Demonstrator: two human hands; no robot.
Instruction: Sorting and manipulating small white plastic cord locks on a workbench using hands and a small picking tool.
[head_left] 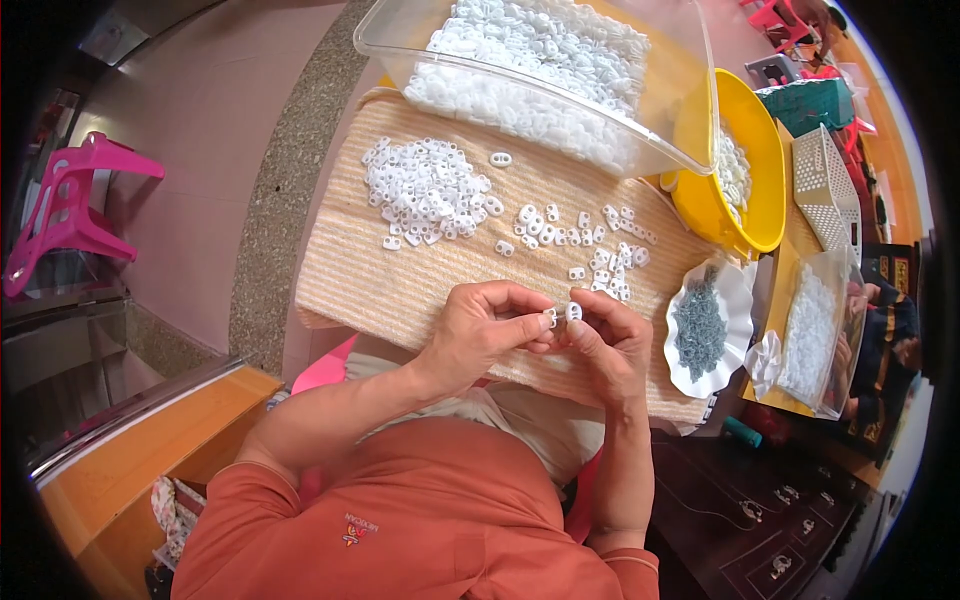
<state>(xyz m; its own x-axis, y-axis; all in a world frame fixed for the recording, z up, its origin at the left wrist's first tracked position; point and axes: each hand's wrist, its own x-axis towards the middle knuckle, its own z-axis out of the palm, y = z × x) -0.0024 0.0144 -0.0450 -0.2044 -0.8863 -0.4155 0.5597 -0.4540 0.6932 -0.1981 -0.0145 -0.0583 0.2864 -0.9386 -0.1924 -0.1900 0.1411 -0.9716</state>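
Observation:
Both hands meet above the near edge of a striped cloth (380, 270). My left hand (485, 328) pinches a small white plastic piece (551, 317) between thumb and forefinger. An oval white two-hole plastic piece (573, 311) is gripped in the fingertips of my right hand (612, 338), close beside the first. Just beyond the hands lie loose two-hole pieces (609, 268), some in small clusters. A larger heap of white two-hole pieces (425, 190) sits at the far left of the cloth. To the right, a white wavy-rimmed dish (740, 325) holds a pile of small grey metal parts (701, 325), possibly springs.
A big clear bin (690, 140) of white pieces stands at the back. Beside it is a yellow basin (765, 160). Farther right are a white perforated basket (825, 190) and a clear tub (835, 385). A pink stool (85, 205) stands on the left floor. Another person's hand (857, 300) shows at right.

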